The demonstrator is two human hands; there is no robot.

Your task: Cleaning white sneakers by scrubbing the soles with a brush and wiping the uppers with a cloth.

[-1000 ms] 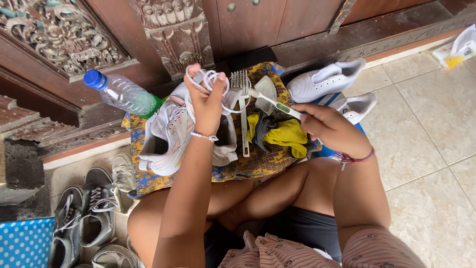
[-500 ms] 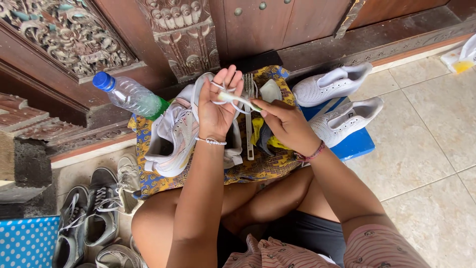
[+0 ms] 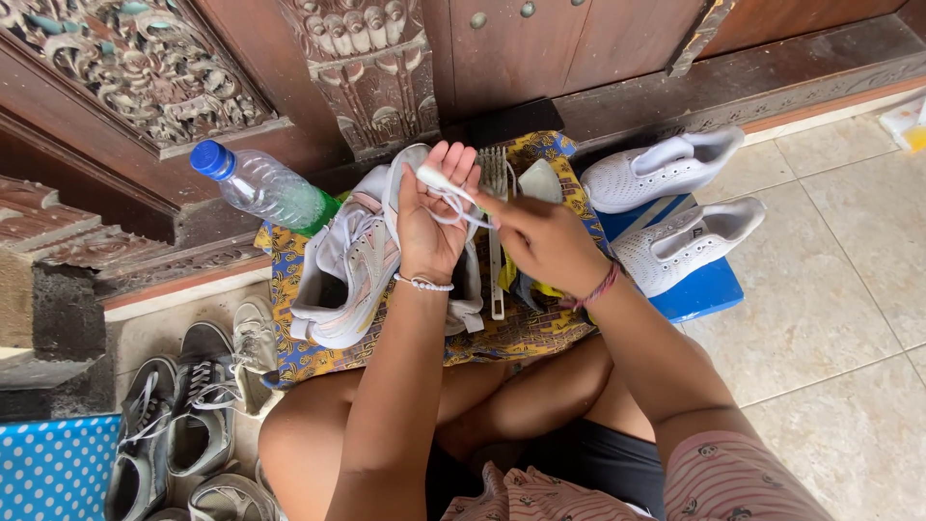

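White shoelace (image 3: 451, 205) loops lie across the palm of the person's left hand (image 3: 432, 222), which is raised palm-up with the fingers only loosely curled, mostly open, above a yellow and blue patterned cloth (image 3: 511, 338) spread on the floor before the carved dark wooden door (image 3: 367, 58). The right hand (image 3: 545, 241) comes in from the right side, its fingers pinched closed around a slim white brush handle (image 3: 439, 180) whose end rests against the left hand's fingertips. On the cloth's left half, just under the left hand, lies a pale grey and pink lace-up sneaker (image 3: 347, 275), tilted on its side with the opening toward the cloth's near edge. A silver metal fork (image 3: 496, 241) lies lengthwise near the cloth's middle, its tines toward the far edge, partly hidden by the hands. At the cloth's far left corner a clear plastic bottle with a blue cap and green label (image 3: 260, 188) leans against the door frame. Off the cloth's right edge, a pair of white perforated sneakers (image 3: 675, 207) rests side by side over a blue flat board (image 3: 704, 289) on the beige tiled floor (image 3: 830, 328). Beyond the cloth's near left corner, several worn grey and black sneakers (image 3: 183, 415) sit bunched together, beside a blue polka-dot box (image 3: 48, 468).
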